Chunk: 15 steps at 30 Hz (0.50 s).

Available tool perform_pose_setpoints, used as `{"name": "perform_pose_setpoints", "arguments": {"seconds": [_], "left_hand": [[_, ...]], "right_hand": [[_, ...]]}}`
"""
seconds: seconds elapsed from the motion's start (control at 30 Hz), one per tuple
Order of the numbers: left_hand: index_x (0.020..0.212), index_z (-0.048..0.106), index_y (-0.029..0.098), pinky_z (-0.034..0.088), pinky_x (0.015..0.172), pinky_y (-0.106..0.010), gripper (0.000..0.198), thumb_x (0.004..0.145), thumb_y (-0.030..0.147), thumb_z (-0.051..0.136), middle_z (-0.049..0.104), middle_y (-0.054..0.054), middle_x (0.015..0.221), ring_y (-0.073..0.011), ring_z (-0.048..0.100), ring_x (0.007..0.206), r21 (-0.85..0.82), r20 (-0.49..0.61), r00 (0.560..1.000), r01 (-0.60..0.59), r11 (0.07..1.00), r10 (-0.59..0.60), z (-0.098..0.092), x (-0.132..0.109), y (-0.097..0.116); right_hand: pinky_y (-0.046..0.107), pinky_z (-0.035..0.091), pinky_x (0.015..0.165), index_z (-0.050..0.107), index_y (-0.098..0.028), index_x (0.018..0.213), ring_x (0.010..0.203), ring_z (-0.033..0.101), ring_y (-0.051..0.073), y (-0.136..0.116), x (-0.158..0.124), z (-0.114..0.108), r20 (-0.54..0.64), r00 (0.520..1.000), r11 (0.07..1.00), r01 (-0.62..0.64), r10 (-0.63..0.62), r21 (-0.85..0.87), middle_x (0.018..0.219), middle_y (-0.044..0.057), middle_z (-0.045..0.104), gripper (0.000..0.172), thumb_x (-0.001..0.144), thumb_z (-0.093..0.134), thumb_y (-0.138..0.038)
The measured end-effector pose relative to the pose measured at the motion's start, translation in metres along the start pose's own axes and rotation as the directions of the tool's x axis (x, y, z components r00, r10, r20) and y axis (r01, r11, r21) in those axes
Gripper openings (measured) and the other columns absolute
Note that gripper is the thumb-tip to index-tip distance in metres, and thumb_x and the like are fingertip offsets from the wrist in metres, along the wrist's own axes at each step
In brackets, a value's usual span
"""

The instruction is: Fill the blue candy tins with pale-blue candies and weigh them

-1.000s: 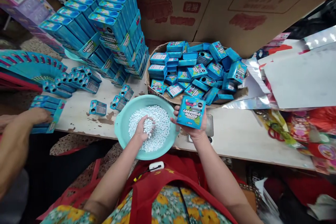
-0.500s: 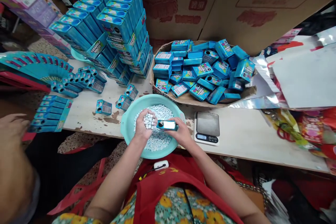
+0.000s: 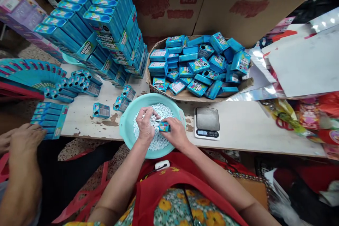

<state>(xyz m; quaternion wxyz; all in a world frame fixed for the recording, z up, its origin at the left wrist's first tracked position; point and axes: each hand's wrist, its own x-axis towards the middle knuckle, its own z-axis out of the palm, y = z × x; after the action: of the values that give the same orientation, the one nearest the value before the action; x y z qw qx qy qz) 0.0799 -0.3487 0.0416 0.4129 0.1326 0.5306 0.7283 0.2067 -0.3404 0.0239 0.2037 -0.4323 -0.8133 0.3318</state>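
Over a turquoise basin [image 3: 124, 129] of small pale candies [image 3: 160, 141], my right hand [image 3: 176, 132] grips a small blue box [image 3: 163, 126] by its side. My left hand [image 3: 145, 125] is beside the box's left end, its fingers curled round some candies. Whether candies are passing into the box is too small to tell. To the right of the basin a digital scale [image 3: 208, 120] lies on the table with nothing on its plate. Behind the basin stands a cardboard tray [image 3: 172, 96] heaped with blue boxes [image 3: 198, 64].
Tall stacks of blue boxes [image 3: 113, 24] rise at the back left, with loose boxes [image 3: 101, 110] nearer the basin. A co-worker's hands [image 3: 26, 136] touch a row of boxes [image 3: 49, 120] at the left. Colourful wrappers [image 3: 283, 113] lie at the right.
My left hand has turned and closed more over the candies, next to the box. The box has tilted, showing its printed face. The co-worker's hands have come further into view.
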Motion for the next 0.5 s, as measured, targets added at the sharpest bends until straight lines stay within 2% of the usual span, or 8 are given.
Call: {"name": "perform_pose_setpoints", "arguments": {"seconds": [0.2, 0.5], "left_hand": [[0.078, 0.052, 0.017, 0.045, 0.055, -0.023, 0.022, 0.076, 0.035, 0.065, 0.055, 0.004, 0.061, -0.0104, 0.057, 0.051, 0.003, 0.027, 0.999, -0.032, 0.999, 0.032, 0.007, 0.002, 0.003], [0.078, 0.055, 0.017, 0.045, 0.058, -0.023, 0.016, 0.080, 0.031, 0.062, 0.056, 0.002, 0.060, -0.0112, 0.057, 0.056, -0.009, 0.063, 0.997, -0.044, 0.999, 0.044, 0.012, 0.002, -0.001]], "right_hand": [[0.039, 0.045, 0.082, 0.061, -0.023, 0.100, 0.095, 0.059, 0.027, -0.001, 0.003, -0.009, -0.015, 1.000, 0.999, -0.019, 0.020, 0.050, 0.098, 0.006, 0.066, 0.035, 0.069, 0.075, -0.031], [0.039, 0.045, 0.083, 0.060, -0.024, 0.100, 0.097, 0.061, 0.027, 0.008, 0.002, -0.014, -0.043, 0.998, 0.997, -0.042, 0.045, 0.070, 0.099, 0.005, 0.067, 0.034, 0.069, 0.074, -0.026]]}}
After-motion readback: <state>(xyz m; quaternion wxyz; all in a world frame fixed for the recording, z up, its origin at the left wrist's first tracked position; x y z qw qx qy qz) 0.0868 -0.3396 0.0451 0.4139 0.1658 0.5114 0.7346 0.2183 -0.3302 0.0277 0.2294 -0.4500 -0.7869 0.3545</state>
